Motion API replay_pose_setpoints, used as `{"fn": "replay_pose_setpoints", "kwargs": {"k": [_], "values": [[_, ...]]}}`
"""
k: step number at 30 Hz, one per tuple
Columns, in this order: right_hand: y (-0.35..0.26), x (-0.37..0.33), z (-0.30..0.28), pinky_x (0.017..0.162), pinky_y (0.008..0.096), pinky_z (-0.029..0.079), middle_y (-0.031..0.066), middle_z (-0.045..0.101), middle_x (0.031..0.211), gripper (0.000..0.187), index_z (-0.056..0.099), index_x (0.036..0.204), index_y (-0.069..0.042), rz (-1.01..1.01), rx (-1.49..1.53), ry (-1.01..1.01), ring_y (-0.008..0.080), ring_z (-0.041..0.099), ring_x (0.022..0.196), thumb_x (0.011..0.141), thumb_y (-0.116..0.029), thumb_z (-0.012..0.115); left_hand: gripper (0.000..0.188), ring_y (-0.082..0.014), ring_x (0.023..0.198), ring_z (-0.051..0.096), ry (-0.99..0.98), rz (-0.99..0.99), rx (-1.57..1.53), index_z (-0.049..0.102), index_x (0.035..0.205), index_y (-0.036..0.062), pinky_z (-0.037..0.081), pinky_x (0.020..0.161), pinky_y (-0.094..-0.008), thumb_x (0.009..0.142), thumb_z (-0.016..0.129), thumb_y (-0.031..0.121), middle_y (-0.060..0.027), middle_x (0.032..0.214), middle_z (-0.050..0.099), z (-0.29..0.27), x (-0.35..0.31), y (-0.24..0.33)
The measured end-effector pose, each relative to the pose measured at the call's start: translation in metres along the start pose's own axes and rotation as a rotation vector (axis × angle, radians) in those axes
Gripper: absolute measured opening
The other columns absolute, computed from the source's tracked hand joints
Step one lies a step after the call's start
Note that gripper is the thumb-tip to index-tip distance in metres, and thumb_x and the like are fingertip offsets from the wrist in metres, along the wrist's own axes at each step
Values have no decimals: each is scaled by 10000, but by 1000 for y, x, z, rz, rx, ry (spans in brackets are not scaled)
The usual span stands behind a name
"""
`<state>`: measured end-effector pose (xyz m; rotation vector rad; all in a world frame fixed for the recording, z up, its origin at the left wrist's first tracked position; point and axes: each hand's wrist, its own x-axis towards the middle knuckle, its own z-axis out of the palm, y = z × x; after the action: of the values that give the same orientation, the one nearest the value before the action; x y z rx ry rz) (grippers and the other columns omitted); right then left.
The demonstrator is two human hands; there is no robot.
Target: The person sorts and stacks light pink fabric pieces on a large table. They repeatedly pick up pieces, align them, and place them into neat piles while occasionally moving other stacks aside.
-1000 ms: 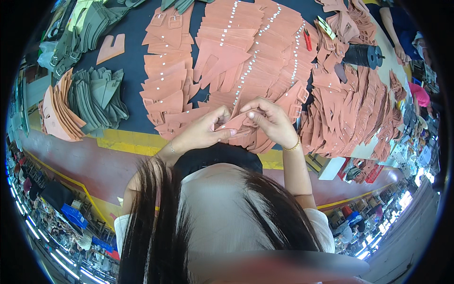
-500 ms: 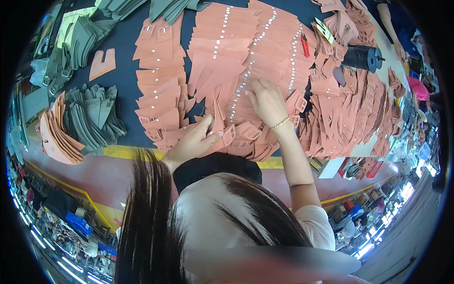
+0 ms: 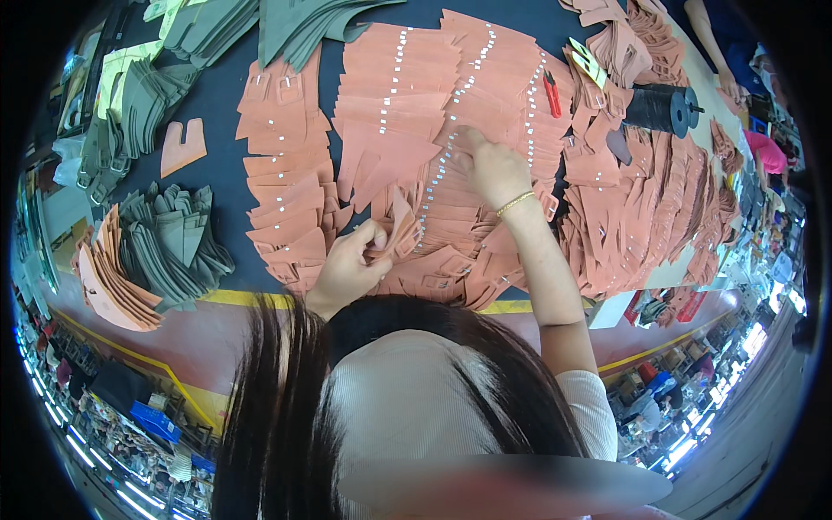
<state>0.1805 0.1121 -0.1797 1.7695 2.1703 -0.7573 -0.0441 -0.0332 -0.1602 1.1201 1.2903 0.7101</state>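
Note:
My left hand (image 3: 348,267) is closed around a folded salmon-pink leather piece (image 3: 400,227), which stands up from its fingers near the table's front edge. Fingers slightly bent and thumb apart, my right hand (image 3: 499,176) rests over a long overlapping row of pink leather pieces (image 3: 439,186) marked with small white tags. No piece shows in that hand. Pink leather pieces with buckle shapes (image 3: 442,269) lie between my hands and the front edge. Another fanned row of pink pieces (image 3: 286,178) runs along the left.
Red-handled snips (image 3: 552,94) lie on the right-hand row. Beyond are a black spool (image 3: 656,107) and heaped pink pieces (image 3: 641,208). Grey-green stacks (image 3: 165,238) and a lone notched pink piece (image 3: 184,147) lie left. Another person's arm (image 3: 711,43) shows at the far right.
My left hand has shifted slightly and now grips the leather piece folded upright, nearer the middle row. My right hand has moved slightly along the tagged row. The whole view has shifted a little.

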Motion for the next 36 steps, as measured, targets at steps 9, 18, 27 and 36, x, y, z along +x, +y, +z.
{"fn": "replay_pose_setpoints", "kwargs": {"k": [9,18,27,36], "values": [[23,25,-15,731,469,530,163,671,932,216,661,1019,-109,-95,-49,421,363,669,830,874,-264,623,198,-68,612,413,51,-8,-94,452,858,23,378,546,-231,801,636,-19,-24,677,434,-2,7,5],[55,79,-39,768,437,528,170,690,962,204,709,946,-85,13,109,85,340,675,877,825,-247,683,198,-65,811,448,21,-57,-322,487,972,24,399,700,-225,825,612,-23,-12,856,436,1,12,0],[42,70,-31,647,382,515,170,674,737,213,619,847,-5,-20,189,76,276,686,727,822,-207,678,119,-348,1024,556,-410,266,528,665,944,67,447,883,-427,847,663,137,-158,1195,533,-10,70,44],[56,70,30,634,316,470,111,609,722,164,596,867,1,19,921,233,167,588,656,829,-155,626,248,-328,1235,467,-490,368,530,729,989,82,390,1037,-403,761,696,175,-175,1342,467,11,191,55]]}}
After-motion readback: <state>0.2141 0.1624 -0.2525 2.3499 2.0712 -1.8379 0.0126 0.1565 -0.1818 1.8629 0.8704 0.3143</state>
